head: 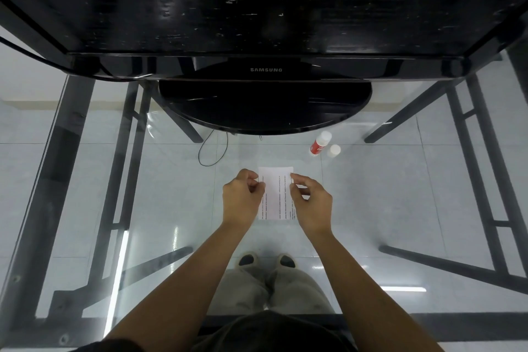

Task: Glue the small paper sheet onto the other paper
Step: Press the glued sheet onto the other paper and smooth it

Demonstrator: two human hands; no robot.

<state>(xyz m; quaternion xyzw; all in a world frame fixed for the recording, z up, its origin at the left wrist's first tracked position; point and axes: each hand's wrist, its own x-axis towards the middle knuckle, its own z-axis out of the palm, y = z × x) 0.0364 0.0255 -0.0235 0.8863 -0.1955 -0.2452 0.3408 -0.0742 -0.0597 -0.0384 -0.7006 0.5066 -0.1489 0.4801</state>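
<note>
Paper [275,188] pinched by left hand [241,200], right hand [311,206]; one glue stick [320,143], one cap [333,150].

Office: glass desk [85,180], Samsung monitor [265,8].

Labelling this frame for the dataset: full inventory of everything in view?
monitor: 1, black, far side, on round stand.
glass table: 1, clear top, black frame.
glue stick: 1, red and white, front right of the stand.
cap: 1, white, beside the glue stick.
paper: count unclear, white with print, between the hands.
cable: 1, black, looped left of the paper.
left hand: pinches the paper's left edge.
right hand: pinches its right edge.
</note>
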